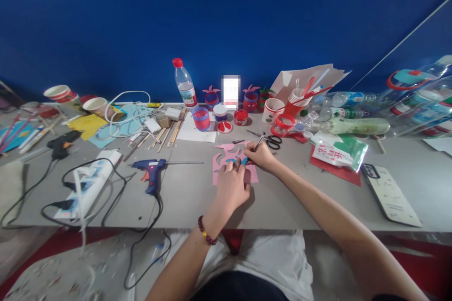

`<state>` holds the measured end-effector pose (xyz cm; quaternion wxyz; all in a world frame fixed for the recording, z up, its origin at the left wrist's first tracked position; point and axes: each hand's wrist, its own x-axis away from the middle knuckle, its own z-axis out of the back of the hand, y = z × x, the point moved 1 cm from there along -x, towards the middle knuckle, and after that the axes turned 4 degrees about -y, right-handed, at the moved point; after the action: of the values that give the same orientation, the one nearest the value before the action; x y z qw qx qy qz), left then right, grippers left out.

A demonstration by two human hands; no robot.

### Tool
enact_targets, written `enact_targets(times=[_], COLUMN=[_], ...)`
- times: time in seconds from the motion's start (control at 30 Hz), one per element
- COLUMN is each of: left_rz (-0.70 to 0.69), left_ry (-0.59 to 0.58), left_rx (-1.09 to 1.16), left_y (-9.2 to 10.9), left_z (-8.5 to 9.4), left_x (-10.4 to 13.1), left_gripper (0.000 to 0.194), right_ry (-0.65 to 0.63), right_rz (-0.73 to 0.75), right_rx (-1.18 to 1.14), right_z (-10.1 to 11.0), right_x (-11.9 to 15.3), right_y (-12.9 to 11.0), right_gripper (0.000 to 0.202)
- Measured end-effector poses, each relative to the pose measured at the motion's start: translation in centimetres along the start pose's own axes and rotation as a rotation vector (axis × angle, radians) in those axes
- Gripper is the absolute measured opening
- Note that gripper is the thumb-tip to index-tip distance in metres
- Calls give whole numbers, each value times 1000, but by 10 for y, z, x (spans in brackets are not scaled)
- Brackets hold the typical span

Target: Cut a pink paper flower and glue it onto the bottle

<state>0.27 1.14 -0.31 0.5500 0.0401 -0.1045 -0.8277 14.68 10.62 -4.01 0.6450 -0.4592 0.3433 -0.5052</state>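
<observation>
1. Pink sheet (252, 175): flat on desk (190, 200), 12 o'clock from the person, holes cut in it. Blue piece (244, 161) on top.
2. Left hand (231, 182), sheet's 6: fingertips press on blue piece. Can't tell if any pinch it.
3. Right hand (262, 154), sheet's 2–3: fingers closed round pen (260, 140). Tip contact hidden.
4. For a clean line, I'd press firm, fingertips inside the edge, pen steep, light stroke, no sideways push.
5. Scissors (269, 139) at sheet's 1–2, near right hand; mind the knuckles.
</observation>
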Motion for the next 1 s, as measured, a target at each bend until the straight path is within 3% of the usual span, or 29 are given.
enact_targets(times=[0.6,1.0], left_rz=[-3,-4], left_ry=[-14,-9], left_rx=[5,15], left_y=[1,0], left_z=[4,2], left_x=[0,0], left_gripper=[43,45], right_ry=[54,98], right_rz=[-45,-49], right_rx=[-33,-32], right_z=[4,7], right_x=[1,-3], right_y=[-11,-4], right_gripper=[28,29])
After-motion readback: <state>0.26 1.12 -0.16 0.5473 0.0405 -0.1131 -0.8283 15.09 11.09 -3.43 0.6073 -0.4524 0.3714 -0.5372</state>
